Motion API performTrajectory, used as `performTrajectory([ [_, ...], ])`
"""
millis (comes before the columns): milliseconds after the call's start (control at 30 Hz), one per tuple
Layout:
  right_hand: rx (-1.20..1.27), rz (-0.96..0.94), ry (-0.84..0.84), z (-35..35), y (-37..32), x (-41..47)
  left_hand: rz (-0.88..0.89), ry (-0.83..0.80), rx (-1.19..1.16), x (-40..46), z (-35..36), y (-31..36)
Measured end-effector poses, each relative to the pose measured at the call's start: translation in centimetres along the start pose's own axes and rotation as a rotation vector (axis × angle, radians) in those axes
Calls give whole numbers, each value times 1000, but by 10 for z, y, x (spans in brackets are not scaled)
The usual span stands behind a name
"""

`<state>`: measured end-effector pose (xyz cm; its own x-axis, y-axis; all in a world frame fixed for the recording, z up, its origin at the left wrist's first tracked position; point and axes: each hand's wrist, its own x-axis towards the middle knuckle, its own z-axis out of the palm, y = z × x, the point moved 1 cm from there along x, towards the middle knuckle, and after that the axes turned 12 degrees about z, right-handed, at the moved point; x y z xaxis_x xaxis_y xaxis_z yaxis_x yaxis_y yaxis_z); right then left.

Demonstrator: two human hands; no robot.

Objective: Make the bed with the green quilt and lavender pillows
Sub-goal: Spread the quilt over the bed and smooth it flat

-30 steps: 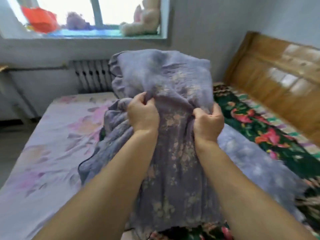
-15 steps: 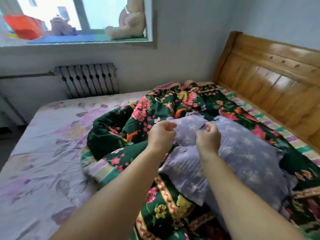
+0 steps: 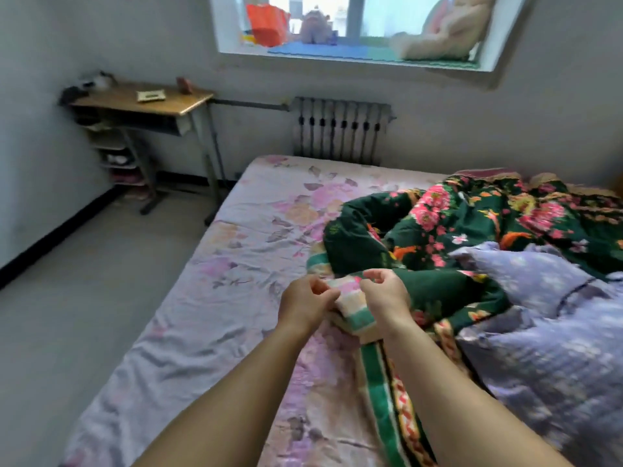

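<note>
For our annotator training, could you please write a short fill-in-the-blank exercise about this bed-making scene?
1. Both hands, left hand and right hand, hold the striped edge of the ____ quilt.
2. The lavender pillow lies to the ____ of the hands.
3. Below the window stands a ____ against the wall.
4. The wooden desk stands in the room's far ____ corner.

Missing words: green; right; radiator; left
</note>
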<state>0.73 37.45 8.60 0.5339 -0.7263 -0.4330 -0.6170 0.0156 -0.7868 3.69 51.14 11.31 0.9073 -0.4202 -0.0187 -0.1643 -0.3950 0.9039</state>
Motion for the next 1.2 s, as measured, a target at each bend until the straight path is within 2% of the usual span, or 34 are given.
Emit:
performTrajectory([
  [267,-150,20,-166,192,-31,-83,-124,89,33,-12,-195,-115],
  [400,-225,-23,-201,259,-45,-108,-221,181,15,-22,-266,-166],
  [567,-332,-63,-292,334,-63,-127,-352,317,-6,-44,-332,-223],
  [733,-392,-91,-394,392,-67,-145,-421,410,63,-49,-372,-250],
  [867,-401,-134,-445,424,-84,-155,-418,451,76,-34,-401,-251],
  [967,-351,-195,-451,446,-110,-152,-353,474,99,-7,-424,-252],
  [1033,-349,-206,-423,457,-120,-152,-322,444,83,10,-431,-259],
  [1200,-227,-147,-239,505,-132,-136,-248,165,38,60,-460,-290],
])
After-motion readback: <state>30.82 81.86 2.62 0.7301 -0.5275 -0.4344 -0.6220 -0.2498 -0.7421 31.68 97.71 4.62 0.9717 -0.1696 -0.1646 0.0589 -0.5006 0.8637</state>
